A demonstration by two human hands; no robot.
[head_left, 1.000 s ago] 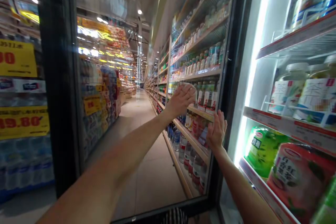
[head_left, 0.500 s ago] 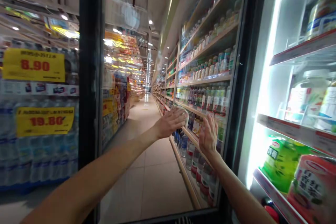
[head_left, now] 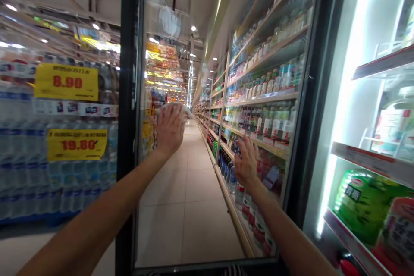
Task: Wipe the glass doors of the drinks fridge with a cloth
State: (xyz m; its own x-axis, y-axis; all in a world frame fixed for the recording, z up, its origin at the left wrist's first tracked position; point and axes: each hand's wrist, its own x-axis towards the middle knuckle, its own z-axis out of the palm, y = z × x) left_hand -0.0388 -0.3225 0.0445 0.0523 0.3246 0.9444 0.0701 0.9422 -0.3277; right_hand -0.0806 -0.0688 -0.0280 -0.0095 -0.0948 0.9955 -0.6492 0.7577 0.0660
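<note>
Both forearms are reaching up from the bottom of the view toward the glass (head_left: 161, 228) of a black-framed door. The left hand (head_left: 170, 129) is lying open over a pale cloth (head_left: 187, 111), its fingers extended and a little apart; it is covering the cloth rather than pinching it. The cloth is sitting between this hand and the glass, left of the pane's middle, its edge showing above and to the right of the fingers. The right hand (head_left: 246, 159) is holding nothing; its fingers are pointing up, loosely spread and slightly bent, in front of the pane's right half. Whether its fingertips are touching the glass, one cannot tell.

The black frame (head_left: 127, 138) is bordering the pane. To the right, a bright light strip (head_left: 336, 138) is running beside the fridge shelves (head_left: 371, 159). A green pouch (head_left: 365, 202) is standing on the low shelf, beside a red pouch (head_left: 397, 228).

Farther off on the left, two yellow signs (head_left: 76, 144) are hanging in front of stacked water bottles (head_left: 32, 181), reading 8.90 and 19.80. In the pane, rows of drinks (head_left: 271, 125) are lining the right side of a tiled aisle (head_left: 197, 177) that is running back under ceiling lights (head_left: 193, 28).
</note>
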